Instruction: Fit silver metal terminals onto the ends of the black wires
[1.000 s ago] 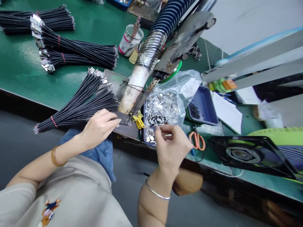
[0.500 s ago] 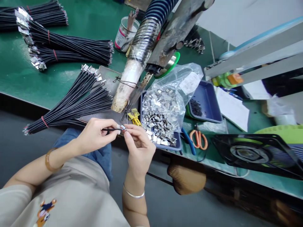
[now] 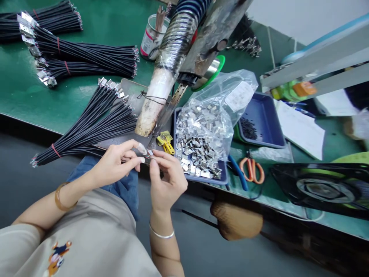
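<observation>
A small silver connector (image 3: 150, 152) with thin coloured wires is between my hands at the bench edge. My right hand (image 3: 166, 177) pinches it between thumb and fingers. My left hand (image 3: 119, 161) is just to its left, with thumb and index finger apart near the wires; a white covering wraps the index fingertip. Whether the left fingers touch the wires is too small to tell. Left of and behind the hands, a fanned bundle of black cables (image 3: 89, 125) lies partly on a grey board (image 3: 131, 89). A yellow cutter (image 3: 166, 142) rests beyond my right fingers.
A blue tray (image 3: 176, 115) holds metal connector shells under a plastic bag (image 3: 230, 98). Above the board hangs a white-ended duct (image 3: 154, 96). Orange-handled scissors (image 3: 252, 170), blue-handled pliers (image 3: 238, 173) and a black fan (image 3: 323, 188) are at the right; more cable bundles (image 3: 89, 50) lie at upper left.
My left thumb and index finger have parted, and the black cable between them no longer shows. My right hand has shifted slightly left. The view has turned a little, moving the right-side objects rightward.
</observation>
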A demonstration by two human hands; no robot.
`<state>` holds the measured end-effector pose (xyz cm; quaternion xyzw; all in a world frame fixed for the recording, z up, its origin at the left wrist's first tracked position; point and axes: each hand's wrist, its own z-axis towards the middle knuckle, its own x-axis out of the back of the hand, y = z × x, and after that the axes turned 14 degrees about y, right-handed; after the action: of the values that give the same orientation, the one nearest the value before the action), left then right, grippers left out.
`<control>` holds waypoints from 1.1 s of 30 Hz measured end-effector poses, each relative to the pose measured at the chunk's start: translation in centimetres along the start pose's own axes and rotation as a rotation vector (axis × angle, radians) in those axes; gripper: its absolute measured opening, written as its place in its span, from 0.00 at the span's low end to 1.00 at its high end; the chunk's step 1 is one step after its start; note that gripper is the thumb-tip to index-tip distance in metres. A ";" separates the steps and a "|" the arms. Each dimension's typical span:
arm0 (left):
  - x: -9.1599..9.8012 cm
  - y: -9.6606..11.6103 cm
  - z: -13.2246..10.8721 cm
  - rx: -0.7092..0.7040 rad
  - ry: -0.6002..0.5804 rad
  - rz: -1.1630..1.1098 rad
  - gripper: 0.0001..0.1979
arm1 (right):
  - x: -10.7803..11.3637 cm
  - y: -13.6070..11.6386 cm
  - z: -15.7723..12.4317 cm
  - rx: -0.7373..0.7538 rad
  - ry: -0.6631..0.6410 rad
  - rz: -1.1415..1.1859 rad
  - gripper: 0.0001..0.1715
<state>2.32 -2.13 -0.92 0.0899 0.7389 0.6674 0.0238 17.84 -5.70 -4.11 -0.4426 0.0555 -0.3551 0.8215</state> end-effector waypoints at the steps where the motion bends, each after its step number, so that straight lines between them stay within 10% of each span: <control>1: 0.0 0.1 0.1 0.021 -0.006 -0.023 0.07 | 0.1 0.0 0.0 -0.030 0.012 0.010 0.06; 23: -0.7 0.1 0.5 0.032 0.026 -0.075 0.06 | 0.6 -0.9 0.2 -0.240 0.049 0.245 0.05; 33: -0.9 0.1 0.4 0.022 0.048 -0.072 0.07 | 0.5 -0.3 -0.3 -0.018 0.135 0.224 0.10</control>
<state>3.24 -1.83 -0.97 0.0477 0.7493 0.6598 0.0292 17.89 -6.30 -3.96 -0.4163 0.1629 -0.2897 0.8463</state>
